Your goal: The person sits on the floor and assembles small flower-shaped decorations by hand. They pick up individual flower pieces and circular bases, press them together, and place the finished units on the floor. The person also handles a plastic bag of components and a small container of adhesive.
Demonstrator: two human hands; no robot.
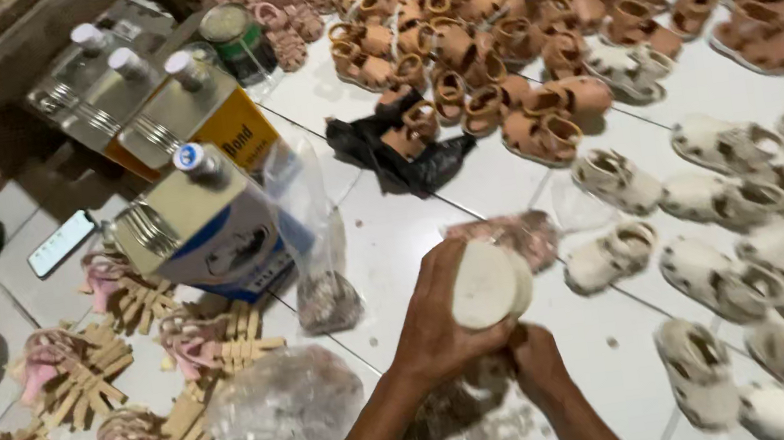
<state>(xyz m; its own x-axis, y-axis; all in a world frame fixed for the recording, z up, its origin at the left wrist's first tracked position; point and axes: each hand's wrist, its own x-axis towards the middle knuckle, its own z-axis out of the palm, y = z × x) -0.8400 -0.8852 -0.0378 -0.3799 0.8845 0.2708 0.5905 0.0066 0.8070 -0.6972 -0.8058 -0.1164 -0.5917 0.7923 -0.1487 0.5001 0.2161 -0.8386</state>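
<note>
My left hand (436,320) grips a small white baby shoe (487,283), its pale sole turned up toward me. Just below it, my right hand (537,362) is closed against the underside of the same shoe. Both hands hover over the white tiled floor (383,231). A clear plastic bag with small bits (515,234) lies right behind the shoe.
Spotted white baby shoes (767,231) cover the floor at right, tan ones (509,33) at the back. Metal glue cans (211,224) and a clear bag (315,250) stand at left, with pink shoes clamped in wooden pegs (79,372), a phone (60,243) and a black bag (393,154).
</note>
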